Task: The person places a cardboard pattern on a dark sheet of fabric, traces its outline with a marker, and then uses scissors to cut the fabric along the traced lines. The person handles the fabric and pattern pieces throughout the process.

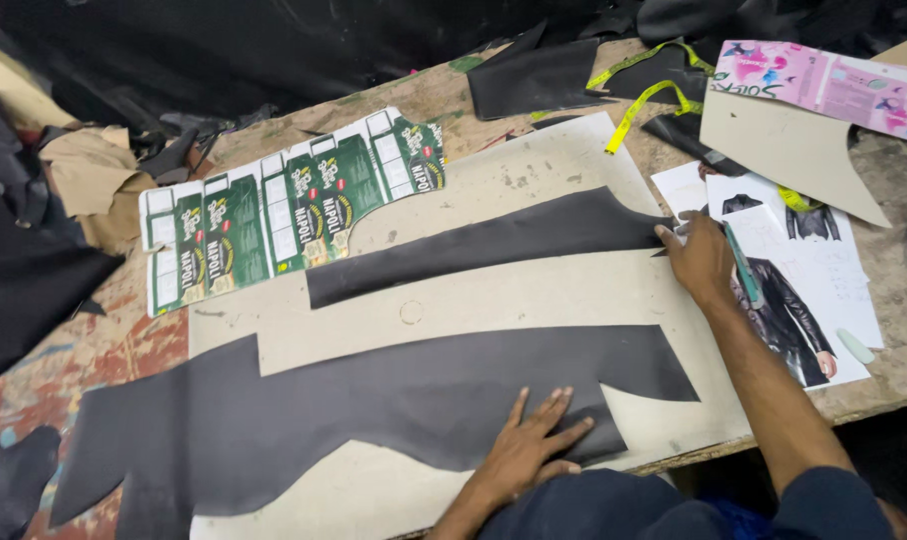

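Head view | my left hand (pixel 530 446) presses flat, fingers spread, on the large black leather panel (pixel 374 400) | my right hand (pixel 702 262) grips a teal pen (pixel 744 265) at the narrow leather strip (pixel 494 245) end | keep both pieces smooth on the cardboard pattern (pixel 494 300).

The worktop (pixel 104 350) is worn wood, stained red at its left end; a big grey card sheet (pixel 534 290) covers its middle; a flattened green carton (pixel 284 210) lies at the sheet's upper left, partly over it; brown paper (pixel 89 170) sits crumpled at the far left; black pieces (pixel 534 75) and a yellow tape measure (pixel 644 95) lie at the far edge; a grey card pattern (pixel 784 150) and a pink carton (pixel 824 85) lie at the right; below them, jacket photos (pixel 804 290) and a pale chalk (pixel 856 346) near the front edge.
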